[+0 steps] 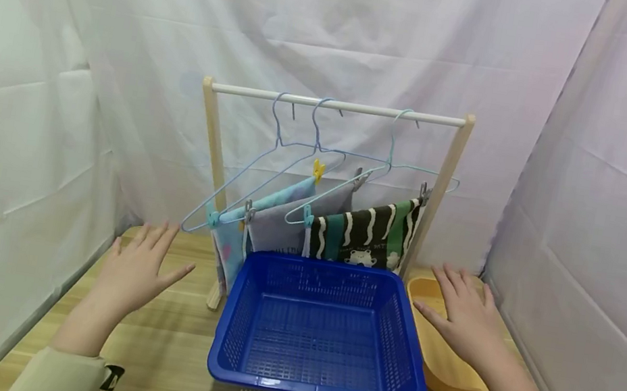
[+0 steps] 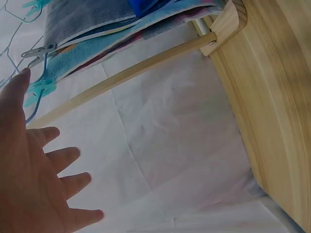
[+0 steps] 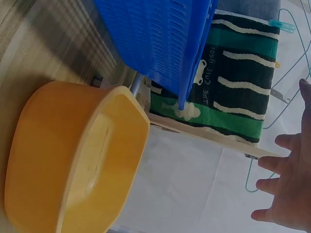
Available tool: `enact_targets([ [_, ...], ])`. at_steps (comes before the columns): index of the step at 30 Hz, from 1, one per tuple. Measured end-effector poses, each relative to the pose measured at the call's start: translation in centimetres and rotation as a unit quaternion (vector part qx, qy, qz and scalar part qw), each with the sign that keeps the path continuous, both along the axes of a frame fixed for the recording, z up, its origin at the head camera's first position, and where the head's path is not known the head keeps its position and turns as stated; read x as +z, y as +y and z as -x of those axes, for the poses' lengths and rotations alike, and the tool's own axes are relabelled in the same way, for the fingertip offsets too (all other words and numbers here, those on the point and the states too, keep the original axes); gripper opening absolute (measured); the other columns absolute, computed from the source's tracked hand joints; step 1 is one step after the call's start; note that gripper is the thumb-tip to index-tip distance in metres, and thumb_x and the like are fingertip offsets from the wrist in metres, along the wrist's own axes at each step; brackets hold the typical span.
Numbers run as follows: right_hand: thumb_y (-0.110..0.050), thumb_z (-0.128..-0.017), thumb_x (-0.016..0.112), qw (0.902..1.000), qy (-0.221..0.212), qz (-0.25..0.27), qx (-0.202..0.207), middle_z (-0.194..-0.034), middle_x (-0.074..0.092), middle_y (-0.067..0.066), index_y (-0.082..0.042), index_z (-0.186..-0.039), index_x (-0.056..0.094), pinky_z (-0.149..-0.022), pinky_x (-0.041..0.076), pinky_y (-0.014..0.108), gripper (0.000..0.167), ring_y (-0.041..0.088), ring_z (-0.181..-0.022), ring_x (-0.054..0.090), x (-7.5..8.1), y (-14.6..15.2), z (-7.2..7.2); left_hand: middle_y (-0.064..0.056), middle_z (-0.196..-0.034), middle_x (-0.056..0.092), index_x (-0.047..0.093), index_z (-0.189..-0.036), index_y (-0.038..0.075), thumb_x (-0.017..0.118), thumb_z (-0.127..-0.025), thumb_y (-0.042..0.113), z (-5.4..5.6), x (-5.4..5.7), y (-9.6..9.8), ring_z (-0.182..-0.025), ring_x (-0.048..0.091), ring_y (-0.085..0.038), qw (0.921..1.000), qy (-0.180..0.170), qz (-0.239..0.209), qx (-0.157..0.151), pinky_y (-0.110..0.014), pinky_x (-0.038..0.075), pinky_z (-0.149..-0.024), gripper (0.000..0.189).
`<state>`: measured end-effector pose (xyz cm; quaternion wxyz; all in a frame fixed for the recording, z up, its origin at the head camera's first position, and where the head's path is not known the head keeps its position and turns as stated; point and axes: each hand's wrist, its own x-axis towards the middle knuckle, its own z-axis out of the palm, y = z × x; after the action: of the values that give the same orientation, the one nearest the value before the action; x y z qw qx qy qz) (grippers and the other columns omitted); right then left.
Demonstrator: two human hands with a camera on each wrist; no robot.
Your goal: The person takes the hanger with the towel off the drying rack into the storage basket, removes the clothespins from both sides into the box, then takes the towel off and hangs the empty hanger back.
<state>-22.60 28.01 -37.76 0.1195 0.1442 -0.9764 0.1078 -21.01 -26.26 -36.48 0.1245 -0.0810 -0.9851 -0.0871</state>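
My left hand is held with fingers spread to the left of a blue plastic basket, holding nothing. On the basket's other side my right hand, fingers also spread, hovers over a yellow basin and grips nothing. Behind the basket, three wire hangers hang from a rack's white bar. Clipped to them are a light blue towel, a grey towel and a dark striped towel with green bands. The basket hides their lower edges in the head view.
The rack's wooden posts stand on a wood-grain table. White cloth closes off the back and both sides. Clothespins, including a yellow one and a teal one, fasten the towels.
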Motion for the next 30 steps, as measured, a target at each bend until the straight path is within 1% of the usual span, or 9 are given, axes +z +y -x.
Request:
enact_targets([
  [2, -0.061, -0.096, 0.048, 1.0, 0.005, 0.002, -0.002, -0.153, 0.027, 0.024, -0.007, -0.153, 0.027, -0.106, 0.001, 0.072, 0.081, 0.047, -0.141, 0.016, 0.0, -0.2, -0.1, -0.028, -0.147, 0.036, 0.023, -0.153, 0.003, 0.039, -0.094, 0.069, 0.4, 0.3, 0.2, -0.132, 0.033, -0.051, 0.9998, 0.0, -0.02, 0.003, -0.075, 0.021, -0.1, 0.09],
  [6, -0.058, -0.097, 0.048, 0.9998, 0.017, 0.006, -0.004, -0.149, 0.035, 0.024, -0.004, -0.149, 0.035, -0.106, 0.004, 0.072, 0.076, 0.046, -0.138, 0.023, -0.1, -0.4, -0.2, -0.03, -0.138, 0.047, 0.025, -0.151, 0.002, 0.04, -0.096, 0.065, 0.8, 1.3, 0.6, -0.11, 0.053, -0.052, 0.9962, -0.01, -0.086, 0.013, -0.065, 0.044, -0.084, 0.085],
  [8, -0.056, -0.097, 0.049, 0.9997, 0.025, 0.005, -0.003, -0.147, 0.037, 0.024, -0.002, -0.146, 0.039, -0.106, 0.004, 0.072, 0.074, 0.045, -0.137, 0.025, -0.1, -0.4, -0.2, -0.028, -0.138, 0.047, 0.025, -0.152, 0.004, 0.041, -0.097, 0.063, 1.1, 1.8, 0.8, -0.11, 0.054, -0.051, 0.9912, -0.016, -0.13, 0.019, -0.063, 0.047, -0.081, 0.083],
  [10, -0.054, -0.097, 0.05, 0.9995, 0.031, 0.002, -0.002, -0.145, 0.04, 0.024, -0.002, -0.144, 0.042, -0.106, 0.005, 0.072, 0.071, 0.045, -0.136, 0.028, -0.1, -0.4, -0.3, -0.027, -0.14, 0.046, 0.026, -0.151, 0.005, 0.044, -0.097, 0.061, 1.5, 2.2, 1.0, -0.116, 0.053, -0.048, 0.9839, -0.016, -0.177, 0.018, -0.063, 0.047, -0.084, 0.081],
  [14, -0.05, -0.097, 0.054, 0.9993, 0.038, 0.0, -0.003, -0.142, 0.044, 0.024, -0.003, -0.141, 0.046, -0.105, 0.006, 0.073, 0.065, 0.046, -0.133, 0.032, -0.1, -0.4, -0.3, -0.028, -0.135, 0.05, 0.033, -0.149, 0.005, 0.047, -0.098, 0.054, 2.5, 2.8, 1.6, -0.119, 0.053, -0.044, 0.9715, 0.007, -0.237, 0.007, -0.062, 0.046, -0.09, 0.072],
  [17, -0.048, -0.097, 0.055, 0.9992, 0.039, 0.0, -0.004, -0.14, 0.046, 0.025, -0.003, -0.139, 0.049, -0.105, 0.007, 0.073, 0.062, 0.047, -0.131, 0.034, -0.1, -0.3, -0.4, -0.026, -0.131, 0.055, 0.041, -0.144, 0.004, 0.049, -0.101, 0.047, 3.2, 3.0, 2.0, -0.112, 0.058, -0.042, 0.9711, 0.028, -0.237, 0.003, -0.059, 0.049, -0.086, 0.061],
  [21, -0.047, -0.097, 0.057, 0.9991, 0.042, -0.005, -0.004, -0.137, 0.049, 0.024, -0.004, -0.136, 0.052, -0.104, 0.01, 0.073, 0.058, 0.046, -0.128, 0.038, -0.2, -0.4, -0.5, -0.023, -0.119, 0.062, 0.047, -0.137, 0.001, 0.05, -0.103, 0.038, 3.8, 3.0, 2.7, -0.102, 0.063, -0.04, 0.9746, 0.054, -0.217, -0.002, -0.055, 0.052, -0.079, 0.05],
  [26, -0.043, -0.096, 0.059, 0.9991, 0.042, -0.01, 0.002, -0.134, 0.052, 0.023, -0.004, -0.135, 0.054, -0.103, 0.017, 0.071, 0.055, 0.045, -0.126, 0.042, -0.4, -0.5, -0.7, -0.023, -0.11, 0.065, 0.05, -0.131, -0.002, 0.043, -0.105, 0.039, 4.1, 2.7, 3.2, -0.093, 0.064, -0.039, 0.9771, 0.082, -0.196, -0.003, -0.053, 0.052, -0.072, 0.049],
  [30, -0.036, -0.095, 0.063, 0.9992, 0.039, -0.005, 0.013, -0.133, 0.053, 0.022, -0.004, -0.135, 0.054, -0.103, 0.021, 0.07, 0.052, 0.043, -0.126, 0.043, -0.6, -0.7, -0.6, -0.024, -0.104, 0.067, 0.052, -0.123, -0.002, 0.04, -0.106, 0.038, 4.0, 2.6, 3.3, -0.084, 0.067, -0.038, 0.9756, 0.098, -0.196, -0.006, -0.05, 0.052, -0.065, 0.045],
])
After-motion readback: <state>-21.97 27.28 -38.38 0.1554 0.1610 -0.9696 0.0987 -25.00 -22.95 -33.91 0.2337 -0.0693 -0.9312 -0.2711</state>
